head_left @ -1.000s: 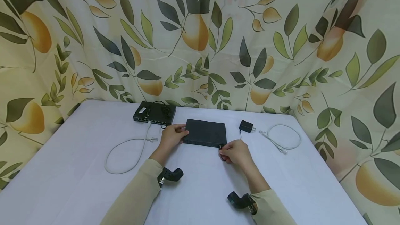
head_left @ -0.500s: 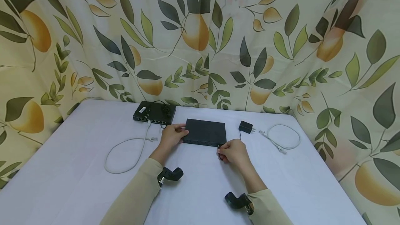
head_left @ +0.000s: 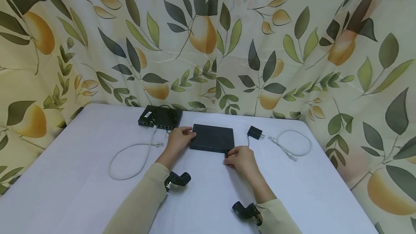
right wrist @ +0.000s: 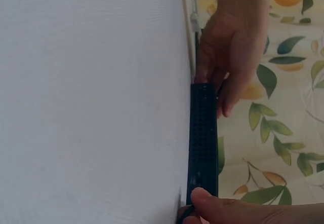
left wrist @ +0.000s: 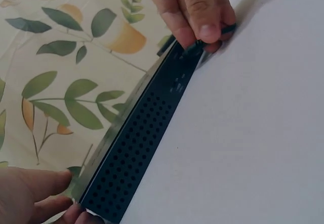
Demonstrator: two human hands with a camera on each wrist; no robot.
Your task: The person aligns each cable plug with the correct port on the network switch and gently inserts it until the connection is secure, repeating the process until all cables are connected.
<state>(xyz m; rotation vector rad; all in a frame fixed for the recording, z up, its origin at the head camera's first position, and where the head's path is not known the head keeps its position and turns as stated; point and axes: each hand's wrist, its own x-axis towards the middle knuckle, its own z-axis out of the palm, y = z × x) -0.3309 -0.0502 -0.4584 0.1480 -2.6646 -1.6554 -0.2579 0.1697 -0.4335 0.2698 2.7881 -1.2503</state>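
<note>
A flat black network switch (head_left: 212, 138) lies mid-table, its vented side (left wrist: 142, 138) facing the person. My left hand (head_left: 178, 141) grips its left end, thumb near the top edge; in the right wrist view the left hand's fingers (right wrist: 228, 57) are around that end. At the near right corner, my right hand (head_left: 240, 158) pinches a small black power plug (left wrist: 192, 48) between thumb and fingers, its tip right at the switch's side. The plug's tip is partly hidden by fingers. Behind the right hand, the black power adapter (head_left: 255, 132) lies with its prongs pointing right.
A second black switch (head_left: 156, 118) stands at the back left, with a white network cable (head_left: 120, 154) plugged in and looped on the table. Another coiled white network cable (head_left: 308, 151) lies at the right. A patterned curtain (head_left: 227, 64) hangs behind the table's back edge.
My right hand has shifted slightly left with the plug along the switch's near edge. The left hand keeps its hold on the switch, which stays about in place.
</note>
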